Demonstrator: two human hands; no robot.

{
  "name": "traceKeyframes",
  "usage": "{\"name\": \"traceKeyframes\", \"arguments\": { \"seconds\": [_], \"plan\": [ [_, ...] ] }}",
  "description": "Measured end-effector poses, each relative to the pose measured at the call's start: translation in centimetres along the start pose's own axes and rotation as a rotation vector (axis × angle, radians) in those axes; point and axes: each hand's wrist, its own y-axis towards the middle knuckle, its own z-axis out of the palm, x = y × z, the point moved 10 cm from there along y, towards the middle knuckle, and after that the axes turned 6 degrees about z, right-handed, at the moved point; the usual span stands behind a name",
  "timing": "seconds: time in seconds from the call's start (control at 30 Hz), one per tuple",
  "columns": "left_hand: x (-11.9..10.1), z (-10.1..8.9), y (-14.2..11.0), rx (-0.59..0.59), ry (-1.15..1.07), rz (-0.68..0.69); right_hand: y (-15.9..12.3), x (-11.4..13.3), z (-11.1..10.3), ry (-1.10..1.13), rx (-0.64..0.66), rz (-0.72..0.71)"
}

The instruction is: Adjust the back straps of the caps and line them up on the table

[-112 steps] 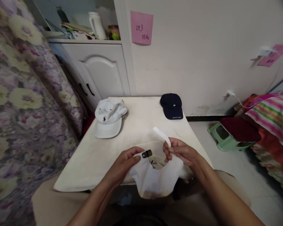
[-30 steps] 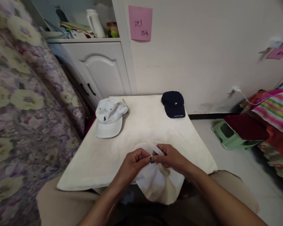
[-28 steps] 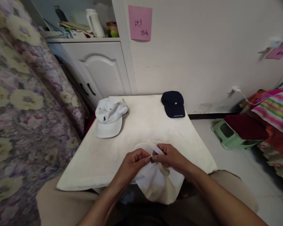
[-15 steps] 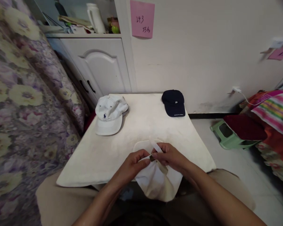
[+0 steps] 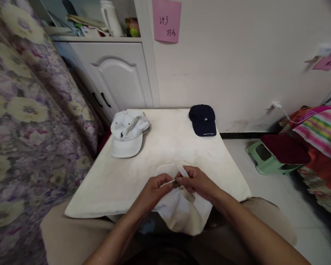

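White fabric, one cap (image 5: 183, 218), is gripped from both sides, across the near edge of the surface (image 5: 165, 136), its near part hanging toward me. My left hand (image 5: 156, 187) pinches the cap's rear edge, just beside one buckle (image 5: 176, 182); my right hand (image 5: 196, 180) closes on one strap (image 5: 183, 171), fingertips at the buckle. This opposed hold presumably keeps strap and buckle together and steady under my view. Beyond stand two further caps, three in all: one pale cap (image 5: 129, 132) far left, one navy cap (image 5: 202, 119) far right, apparently set back to stay out of my way. Outermost, I count one green stool (image 5: 260, 156) at right.
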Motion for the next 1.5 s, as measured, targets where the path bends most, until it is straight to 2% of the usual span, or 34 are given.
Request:
{"name": "traceKeyframes", "arguments": {
  "seconds": [0.2, 0.33, 0.47, 0.63, 0.8, 1.0, 1.13, 1.33, 1.5],
  "plan": [
    [1.0, -0.8, -0.2, -0.016, -0.248, -0.065, -0.5, 1.5, -0.8, -0.103, -0.052, -0.055],
    [1.3, -1.3, -0.2, -0.024, -0.266, -0.091, -0.7, 2.0, -1.3, -0.164, -0.077, -0.051],
    [0.1, -1.8, -0.3, -0.006, -0.118, -0.04, -0.8, 1.8, -1.6, -0.162, -0.088, -0.041],
    [-3.3, -1.6, -1.3, 0.037, 0.246, 0.055, -1.0, 2.5, -1.9, -0.089, -0.11, -0.118],
    [-5.3, -1.2, -2.3, -0.03, 0.561, 0.129, -1.7, 3.2, -2.3, -0.129, -0.17, -0.129],
    [-6.2, -0.3, -2.9, -0.119, 0.663, 0.219, -2.7, 4.3, -2.5, -0.191, -0.251, -0.18],
    [-6.0, -0.1, -2.8, -0.128, 0.53, 0.224, -2.9, 4.7, -2.1, -0.22, -0.238, -0.215],
    [-2.8, -0.2, -1.8, -0.023, 0.083, 0.044, -3.0, 4.5, -1.8, -0.27, -0.249, -0.191],
    [-1.3, -0.4, -1.4, -0.001, -0.141, 0.018, -3.2, 4.8, -1.7, -0.341, -0.285, -0.207]
  ]
}}
